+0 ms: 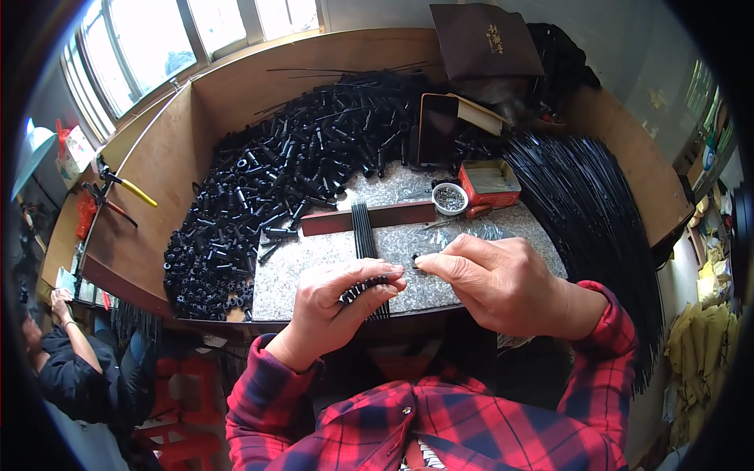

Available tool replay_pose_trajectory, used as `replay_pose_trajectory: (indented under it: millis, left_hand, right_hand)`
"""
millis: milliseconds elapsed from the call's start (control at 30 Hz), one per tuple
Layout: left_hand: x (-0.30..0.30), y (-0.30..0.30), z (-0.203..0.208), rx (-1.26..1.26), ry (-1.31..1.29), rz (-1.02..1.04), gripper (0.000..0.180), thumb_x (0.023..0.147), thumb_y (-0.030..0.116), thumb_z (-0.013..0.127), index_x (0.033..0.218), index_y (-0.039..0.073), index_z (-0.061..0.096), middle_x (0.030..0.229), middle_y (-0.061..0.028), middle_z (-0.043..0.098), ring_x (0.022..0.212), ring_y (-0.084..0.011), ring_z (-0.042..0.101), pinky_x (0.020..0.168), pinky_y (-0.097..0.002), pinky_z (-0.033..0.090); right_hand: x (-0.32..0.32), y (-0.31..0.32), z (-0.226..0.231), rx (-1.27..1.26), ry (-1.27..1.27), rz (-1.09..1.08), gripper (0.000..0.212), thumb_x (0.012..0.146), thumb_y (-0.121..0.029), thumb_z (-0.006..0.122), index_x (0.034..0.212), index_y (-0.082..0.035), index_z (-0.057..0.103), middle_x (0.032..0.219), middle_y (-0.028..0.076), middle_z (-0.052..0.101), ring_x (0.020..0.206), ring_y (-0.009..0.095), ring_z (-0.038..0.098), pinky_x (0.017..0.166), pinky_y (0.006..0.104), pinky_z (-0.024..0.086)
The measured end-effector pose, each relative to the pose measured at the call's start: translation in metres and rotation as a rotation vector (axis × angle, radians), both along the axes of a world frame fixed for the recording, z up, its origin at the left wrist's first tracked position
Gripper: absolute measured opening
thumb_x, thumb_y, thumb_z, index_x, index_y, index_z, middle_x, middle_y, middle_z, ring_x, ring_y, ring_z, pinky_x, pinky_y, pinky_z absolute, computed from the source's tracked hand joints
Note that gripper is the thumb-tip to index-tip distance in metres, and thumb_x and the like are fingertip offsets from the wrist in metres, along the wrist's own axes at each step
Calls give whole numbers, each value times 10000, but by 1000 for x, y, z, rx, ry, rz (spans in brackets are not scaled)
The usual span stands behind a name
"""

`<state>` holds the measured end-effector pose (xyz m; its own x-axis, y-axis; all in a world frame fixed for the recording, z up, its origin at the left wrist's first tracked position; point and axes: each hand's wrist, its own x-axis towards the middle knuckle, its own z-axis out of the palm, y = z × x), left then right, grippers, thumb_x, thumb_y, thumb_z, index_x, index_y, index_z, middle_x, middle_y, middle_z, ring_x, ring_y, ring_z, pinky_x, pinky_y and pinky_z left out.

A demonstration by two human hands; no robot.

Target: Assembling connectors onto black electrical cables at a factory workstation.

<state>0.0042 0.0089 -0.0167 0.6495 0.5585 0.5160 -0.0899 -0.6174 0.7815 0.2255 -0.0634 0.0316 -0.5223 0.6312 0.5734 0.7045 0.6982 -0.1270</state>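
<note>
My left hand (326, 302) is closed around a curved row of black parts with pale glints (363, 289); their exact kind is hard to make out. To its right, my right hand (503, 284) pinches a tiny dark piece (415, 260) between thumb and forefinger. The two hands are close together but apart, above a speckled grey slab (290, 275). Under and behind my left hand lies a bundle of thin black rods (364, 231), crossing a reddish-brown strip (326, 223).
Black tubular parts (267, 180) are heaped left and behind. A white bowl of small metal bits (450, 199), a red tin (491, 185) and a propped phone (437, 129) stand behind my hands. Long black rods (589, 196) lie right. Another person (86, 361) sits at far left.
</note>
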Motion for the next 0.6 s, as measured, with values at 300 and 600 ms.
replay_pose_trajectory:
  millis: [300, 600]
  left_hand:
    - [1, 4, -5, 43, -5, 29, 200, 845, -52, 580, 1039, -48, 629, 980, -146, 682, 895, -205, 667, 859, -337, 508]
    - [1, 4, -8, -11, -23, 100, 234, 781, 28, 685, 1013, 13, 657, 949, -97, 697, 932, -243, 667, 867, -349, 505]
  right_hand:
    - [2, 2, 2, -22, 6, 33, 356, 708, 55, 628, 1060, 6, 599, 788, 123, 601, 610, 250, 626, 515, 326, 515]
    - [3, 5, -3, -2, 28, 36, 341, 713, 30, 629, 1052, 0, 601, 782, 110, 600, 598, 241, 621, 502, 317, 511]
